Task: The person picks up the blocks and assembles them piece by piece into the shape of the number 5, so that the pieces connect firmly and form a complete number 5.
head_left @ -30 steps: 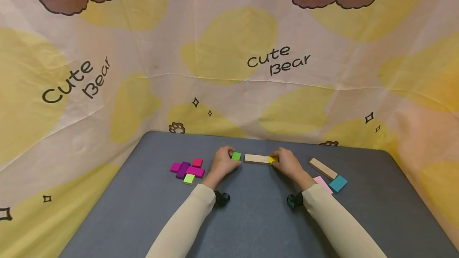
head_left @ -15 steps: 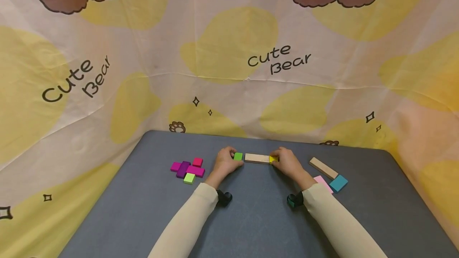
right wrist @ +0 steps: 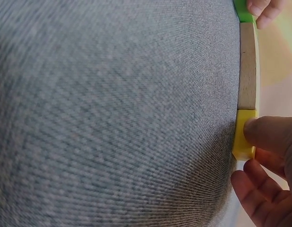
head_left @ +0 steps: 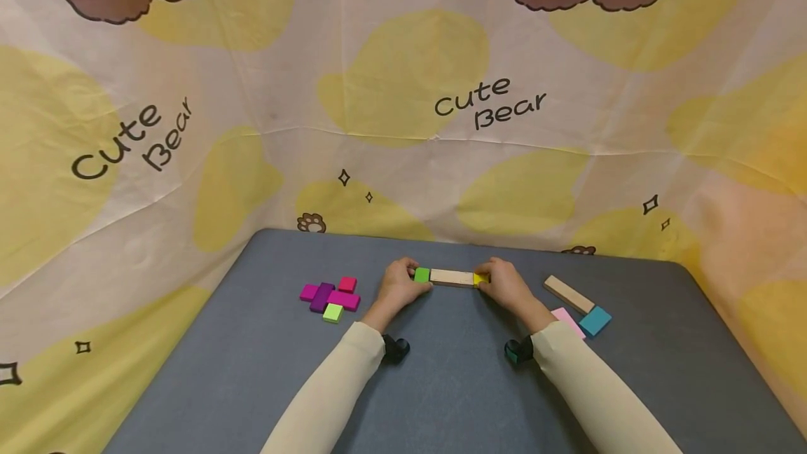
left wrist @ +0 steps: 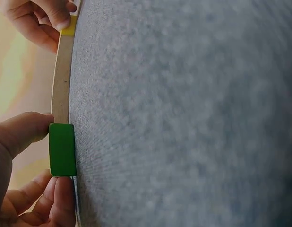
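Note:
A plain wooden block (head_left: pixel 451 277) lies lengthwise near the back of the grey table. Against its left end sits a green block (head_left: pixel 422 274), which my left hand (head_left: pixel 400 282) pinches between thumb and fingers. At the other end a yellow block (head_left: pixel 479 279) meets the wood, and my right hand (head_left: pixel 506 286) grips it, thumb on its near face. Both wrist views show the three blocks in one line on the cloth: the green block (left wrist: pixel 62 150) by the left thumb, the yellow block (right wrist: pixel 244 135) partly covered by the right thumb.
Left of the hands lies a group of magenta (head_left: pixel 344 301), purple (head_left: pixel 322 297), red and light green (head_left: pixel 333 313) blocks. To the right are another wooden block (head_left: pixel 569 294), a blue block (head_left: pixel 595 321) and a pink block (head_left: pixel 569 322), partly behind the right sleeve. A printed curtain (head_left: pixel 403 181) hangs behind.
My left hand has slid the green block rightward, closing the gap to the wooden block's left end. My right hand has stayed on the yellow block.

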Available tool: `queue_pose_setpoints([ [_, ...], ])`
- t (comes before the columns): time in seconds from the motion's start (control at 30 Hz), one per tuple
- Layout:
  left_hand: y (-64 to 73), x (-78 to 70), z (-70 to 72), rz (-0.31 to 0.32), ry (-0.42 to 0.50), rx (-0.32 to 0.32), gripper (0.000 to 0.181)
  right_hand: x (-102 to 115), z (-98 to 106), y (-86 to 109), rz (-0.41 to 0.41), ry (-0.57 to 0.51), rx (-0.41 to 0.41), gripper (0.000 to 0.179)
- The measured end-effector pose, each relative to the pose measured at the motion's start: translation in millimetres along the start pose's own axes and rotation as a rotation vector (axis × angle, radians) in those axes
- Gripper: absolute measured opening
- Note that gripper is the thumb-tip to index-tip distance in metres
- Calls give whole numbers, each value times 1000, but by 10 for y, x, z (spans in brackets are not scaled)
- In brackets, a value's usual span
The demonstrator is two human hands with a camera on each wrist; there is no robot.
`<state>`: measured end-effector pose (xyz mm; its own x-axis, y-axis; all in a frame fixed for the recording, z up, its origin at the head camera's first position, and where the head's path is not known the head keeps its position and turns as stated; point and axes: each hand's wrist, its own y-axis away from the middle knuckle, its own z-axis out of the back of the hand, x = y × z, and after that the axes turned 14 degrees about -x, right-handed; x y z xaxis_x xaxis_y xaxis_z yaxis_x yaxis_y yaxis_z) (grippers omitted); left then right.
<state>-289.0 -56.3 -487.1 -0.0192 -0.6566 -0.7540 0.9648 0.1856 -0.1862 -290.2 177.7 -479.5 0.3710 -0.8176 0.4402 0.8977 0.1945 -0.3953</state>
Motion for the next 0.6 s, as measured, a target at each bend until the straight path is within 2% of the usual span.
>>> queue_pose_setpoints([
  [0.6,9,-3,-16,-28,2,-3,42,-4,5,6,-17,2,9,22],
])
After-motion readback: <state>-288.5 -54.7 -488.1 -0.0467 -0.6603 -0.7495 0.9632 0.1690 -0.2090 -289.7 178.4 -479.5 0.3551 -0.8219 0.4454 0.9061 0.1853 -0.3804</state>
